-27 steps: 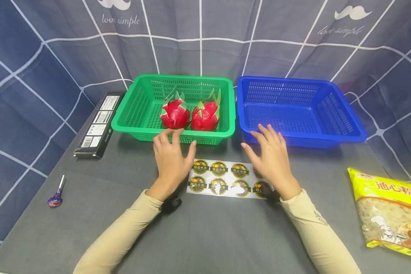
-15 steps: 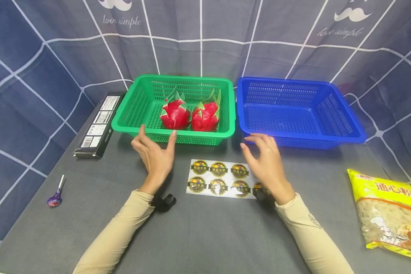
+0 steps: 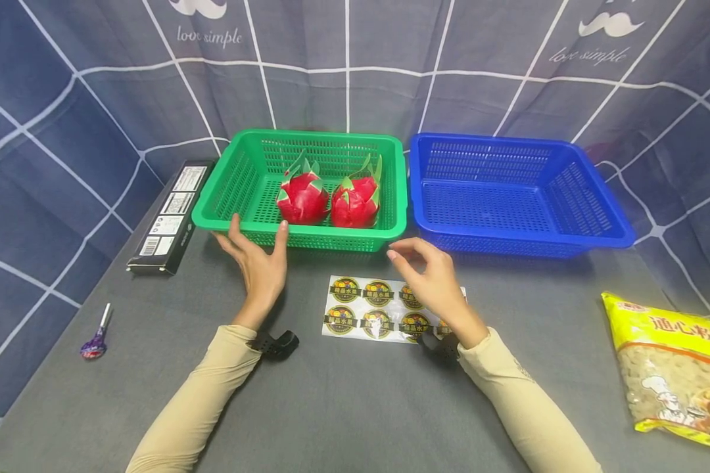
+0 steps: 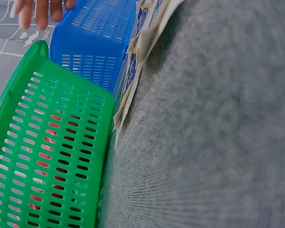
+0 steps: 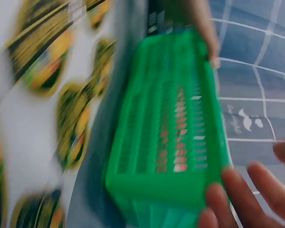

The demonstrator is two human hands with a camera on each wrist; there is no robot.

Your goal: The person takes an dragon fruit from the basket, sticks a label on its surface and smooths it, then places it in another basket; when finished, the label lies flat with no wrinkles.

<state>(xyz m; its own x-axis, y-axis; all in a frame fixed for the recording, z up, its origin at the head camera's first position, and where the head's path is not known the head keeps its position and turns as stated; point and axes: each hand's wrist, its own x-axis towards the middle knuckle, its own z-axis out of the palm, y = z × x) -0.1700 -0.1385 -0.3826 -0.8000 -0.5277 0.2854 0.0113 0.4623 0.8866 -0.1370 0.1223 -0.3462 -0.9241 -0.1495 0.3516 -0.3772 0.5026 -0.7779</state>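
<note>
My left hand is at the front rim of the green basket, towards its left corner, fingers and thumb spread with the fingertips right at the rim. Two red dragon fruits with green-tipped scales stand side by side in that basket. My right hand hovers by the basket's front right corner, thumb and fingers loosely bent with nothing between them. In the right wrist view its fingers show beside the basket's rim. Below it lies a white sheet of round fruit stickers, partly covered by the hand.
A blue basket stands right beside the green one. On the left are a black box with white labels and a lollipop. A yellow-topped pasta bag lies at the right. A grid-patterned curtain hangs behind.
My left hand has shifted left along the green basket's front. My right hand has moved left from the blue basket to the green basket's right corner, its fingers bending more.
</note>
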